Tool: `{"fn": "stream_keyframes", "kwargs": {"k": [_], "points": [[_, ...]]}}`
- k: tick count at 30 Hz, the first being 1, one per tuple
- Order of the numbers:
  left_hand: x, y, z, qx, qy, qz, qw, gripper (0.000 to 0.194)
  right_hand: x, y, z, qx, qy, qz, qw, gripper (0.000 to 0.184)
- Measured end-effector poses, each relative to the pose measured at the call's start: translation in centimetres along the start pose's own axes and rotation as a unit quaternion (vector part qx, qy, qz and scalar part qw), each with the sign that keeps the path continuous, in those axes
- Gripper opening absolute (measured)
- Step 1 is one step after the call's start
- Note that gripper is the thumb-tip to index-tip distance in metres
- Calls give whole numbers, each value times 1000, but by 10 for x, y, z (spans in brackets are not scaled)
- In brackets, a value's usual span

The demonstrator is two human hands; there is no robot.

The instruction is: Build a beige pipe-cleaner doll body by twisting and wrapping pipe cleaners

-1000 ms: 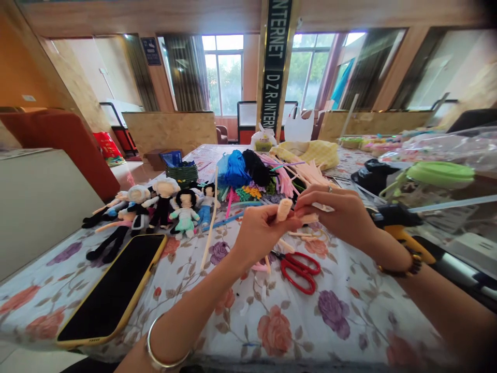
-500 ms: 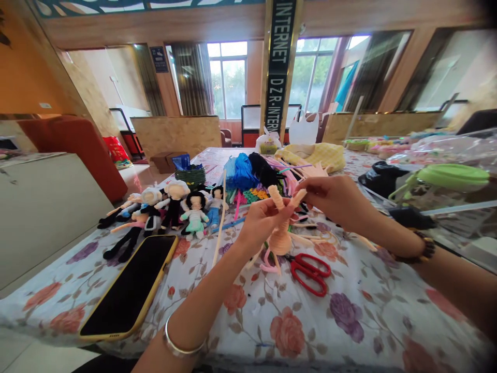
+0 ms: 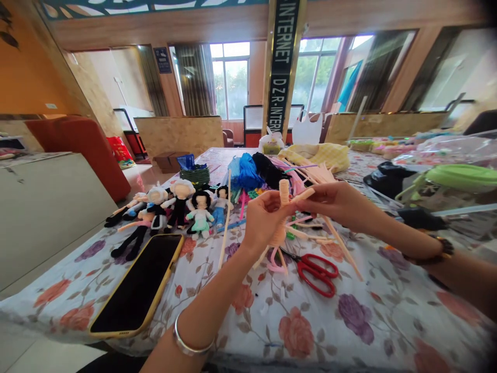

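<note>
My left hand [image 3: 264,220] is closed around the middle of a peach pipe-cleaner doll body [image 3: 284,190]. One wound stub points up above the fingers, a second leans to the right, and a rounder ribbed part shows below. The thumb and fingers of my right hand [image 3: 330,201] pinch at the leaning stub; the exact contact is partly hidden. Beneath the hands, red-handled scissors [image 3: 316,274] lie on the floral tablecloth [image 3: 272,331]. Pink and peach pipe cleaners [image 3: 276,264] are scattered beside the blades.
Several finished dolls [image 3: 201,213] lie at the left behind a phone in a yellow case [image 3: 137,285]. Bundles of blue pipe cleaners [image 3: 247,170] and black ones [image 3: 268,170] are heaped at the back. At right stands a container with a green lid [image 3: 462,178].
My right hand has moved lower and closer to my left hand. The doll body's right stub now leans more to the side. A long peach pipe cleaner now shows below my right hand.
</note>
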State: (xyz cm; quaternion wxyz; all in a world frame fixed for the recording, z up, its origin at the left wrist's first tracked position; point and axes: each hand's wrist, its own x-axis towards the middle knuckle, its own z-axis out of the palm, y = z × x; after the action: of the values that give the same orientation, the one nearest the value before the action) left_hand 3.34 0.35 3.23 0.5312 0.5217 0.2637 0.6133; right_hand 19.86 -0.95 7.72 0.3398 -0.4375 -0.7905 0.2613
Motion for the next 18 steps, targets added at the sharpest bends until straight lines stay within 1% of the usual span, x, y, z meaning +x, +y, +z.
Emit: {"fn": "stream_keyframes", "kwargs": {"k": [3, 7, 11, 14, 18], "points": [[0, 0, 1, 6, 13, 21, 1000, 35, 0, -2, 3, 29, 25, 28, 999, 27], [-2, 3, 1, 46, 18, 51, 997, 35, -1, -4, 4, 51, 45, 40, 997, 25], [-5, 4, 1, 84, 27, 73, 993, 34, -2, -4, 5, 17, 62, 44, 997, 27], [-6, 6, 1, 98, 29, 65, 993, 35, -3, -4, 8, 8, 78, 35, 996, 28], [-5, 7, 2, 100, 34, 42, 994, 35, -4, -6, 10, 15, 82, 37, 996, 27]]}}
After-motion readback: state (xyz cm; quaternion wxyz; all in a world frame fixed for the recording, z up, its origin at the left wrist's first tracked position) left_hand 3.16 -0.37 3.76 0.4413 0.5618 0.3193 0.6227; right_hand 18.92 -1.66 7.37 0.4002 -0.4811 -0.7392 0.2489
